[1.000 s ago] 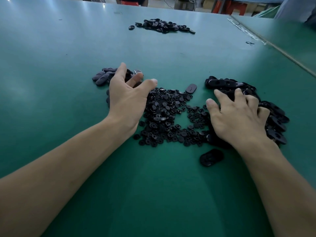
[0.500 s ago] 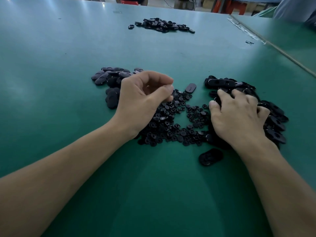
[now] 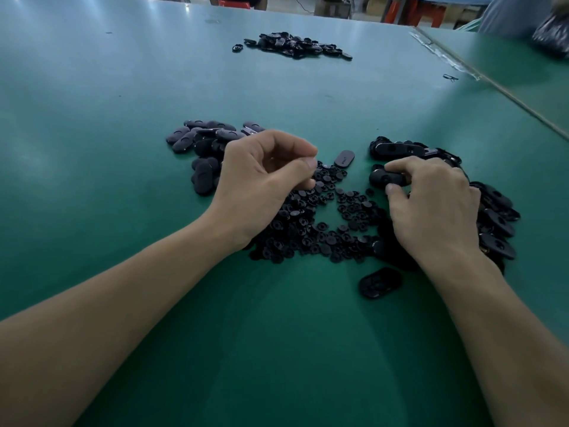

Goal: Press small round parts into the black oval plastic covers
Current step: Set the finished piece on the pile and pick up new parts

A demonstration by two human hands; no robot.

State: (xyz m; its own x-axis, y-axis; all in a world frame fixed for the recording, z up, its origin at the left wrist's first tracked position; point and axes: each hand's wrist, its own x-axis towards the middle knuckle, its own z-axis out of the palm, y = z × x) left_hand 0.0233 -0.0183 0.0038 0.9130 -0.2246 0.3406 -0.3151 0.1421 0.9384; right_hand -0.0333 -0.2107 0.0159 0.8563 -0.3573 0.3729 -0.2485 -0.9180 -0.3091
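Note:
A spread of small round black parts (image 3: 320,223) lies on the green table between my hands. My left hand (image 3: 261,180) hovers over its left side with fingers curled, thumb close to the fingertips; whether it pinches a part is hidden. My right hand (image 3: 431,204) pinches one black oval cover (image 3: 388,178) at the left edge of a pile of oval covers (image 3: 495,223). Another heap of oval covers (image 3: 203,149) sits behind my left hand. Single covers lie at the spread's far edge (image 3: 344,158) and near edge (image 3: 380,282).
A further heap of black parts (image 3: 295,46) lies far back on the green table (image 3: 123,87). A seam with a strip (image 3: 498,87) runs diagonally at the right. A black bag (image 3: 551,38) and a person's sleeve are at the far right corner.
My left hand came back from the far-left heap and curled its fingers over the round parts. My right hand went from lying flat on the pile to pinching one oval cover.

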